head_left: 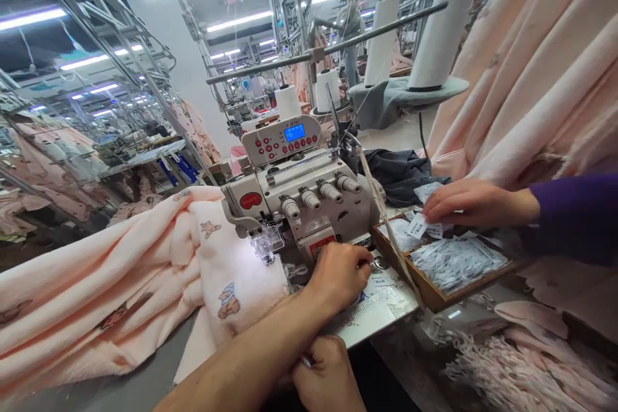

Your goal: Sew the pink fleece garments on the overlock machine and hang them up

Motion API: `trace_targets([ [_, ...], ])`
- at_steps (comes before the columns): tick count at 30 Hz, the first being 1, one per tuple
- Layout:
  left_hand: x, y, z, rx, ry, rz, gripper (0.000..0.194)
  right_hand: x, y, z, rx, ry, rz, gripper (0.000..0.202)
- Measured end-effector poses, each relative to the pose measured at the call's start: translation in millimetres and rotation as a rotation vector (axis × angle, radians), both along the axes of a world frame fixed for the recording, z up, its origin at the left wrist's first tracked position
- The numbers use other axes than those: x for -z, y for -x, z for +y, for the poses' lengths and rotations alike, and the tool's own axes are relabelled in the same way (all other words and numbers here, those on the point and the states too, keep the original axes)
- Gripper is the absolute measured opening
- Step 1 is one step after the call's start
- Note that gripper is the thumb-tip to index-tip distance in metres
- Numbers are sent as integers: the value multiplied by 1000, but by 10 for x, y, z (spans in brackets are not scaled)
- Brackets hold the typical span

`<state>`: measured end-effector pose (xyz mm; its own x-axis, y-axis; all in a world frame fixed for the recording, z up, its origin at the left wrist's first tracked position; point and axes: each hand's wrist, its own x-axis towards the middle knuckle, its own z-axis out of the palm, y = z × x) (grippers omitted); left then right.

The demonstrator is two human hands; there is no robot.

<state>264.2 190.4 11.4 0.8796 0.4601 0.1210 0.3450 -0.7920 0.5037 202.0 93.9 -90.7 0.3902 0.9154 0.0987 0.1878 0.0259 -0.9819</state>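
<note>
Reaching across from the lower left, my left hand (pixel 340 273) is over the white machine plate (pixel 381 302), its fingers curled; what they hold, if anything, is hidden. My right hand (pixel 328 373) is a fist below it, in front of the plate, with a small shiny end of something showing at the thumb. A pink fleece cloth (pixel 251 283) with bear prints lies under the presser foot (pixel 265 248) of the sewing machine (pixel 309 199). Beside my left hand, a small printed label (pixel 379 282) rests on the plate.
At the right, another person's hand (pixel 468 203) with a purple sleeve holds small labels over a wooden tray (pixel 439 299). White thread cones (pixel 383 38) stand behind the machine. Pink cloth (pixel 545 64) hangs at the upper right; pink scraps (pixel 521 360) lie at the lower right.
</note>
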Motion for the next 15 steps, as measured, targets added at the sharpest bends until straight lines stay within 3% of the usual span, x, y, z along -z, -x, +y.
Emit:
trace_targets([
  [3,-46,95,-10,29,-29,-60,24,-12,17,-5,-13,-16,-4,20],
  [6,-215,387,-60,73,-119,-221,23,-52,40,4,-2,-27,7,22],
  [8,-372,700,-70,94,-308,-433,24,-94,49,24,3,-60,3,24],
  [10,-507,1046,-26,40,-601,-575,29,-142,46,56,-1,-131,-23,34],
  [13,-580,1470,105,-120,-954,-545,30,-199,21,102,-4,-249,-76,47],
  [15,-541,1644,181,-146,-1027,-515,23,-216,5,121,-12,-303,-98,48],
])
